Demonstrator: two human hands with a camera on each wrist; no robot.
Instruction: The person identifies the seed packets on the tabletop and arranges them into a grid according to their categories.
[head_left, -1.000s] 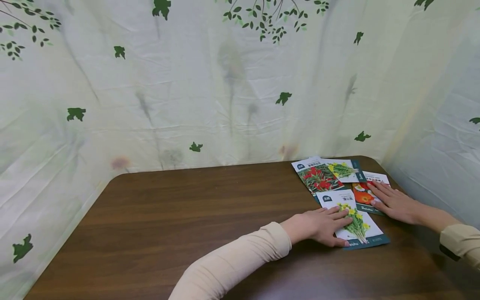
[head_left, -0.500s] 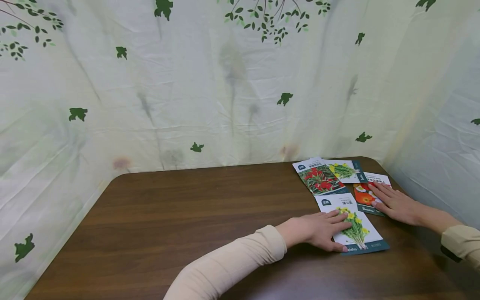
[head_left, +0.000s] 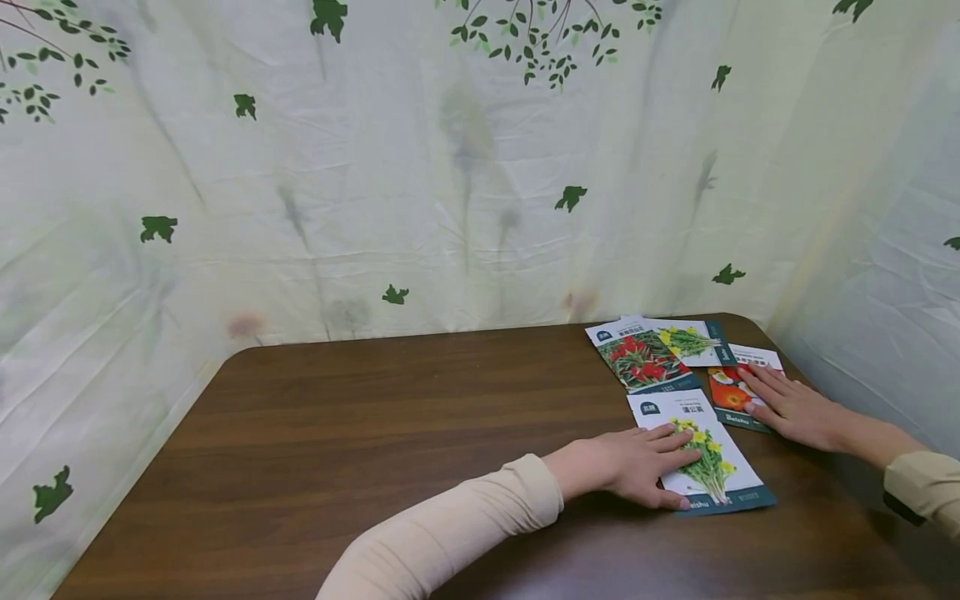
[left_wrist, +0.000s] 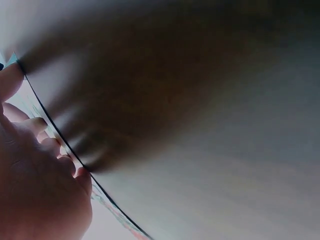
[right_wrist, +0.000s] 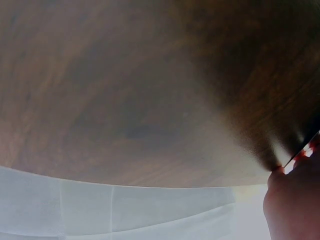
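Note:
My left hand [head_left: 637, 464] lies with extended fingers on a white seed packet [head_left: 712, 471] printed with yellow flowers, nearest to me. The left wrist view shows that hand [left_wrist: 42, 175] from the side, fingertips along the packet's thin edge. Flat on a second seed packet [head_left: 727, 395], with orange flowers, rests my right hand [head_left: 798, 410], covering part of it. Behind are a red-flowered packet [head_left: 643, 360] and another yellow-flowered packet [head_left: 688, 340], overlapping each other. In the right wrist view, the right hand [right_wrist: 295, 205] shows only at the lower right.
All the packets lie at the right back part of a brown wooden table [head_left: 375, 425]. A pale curtain [head_left: 420, 183] with leaf prints hangs along the table's back edge. More curtain [head_left: 885, 275] stands close by the right edge.
The near packet has slid under my left hand slightly toward me and to the left, off the red-flowered packet's lower edge. My right hand stays on the orange-flowered packet.

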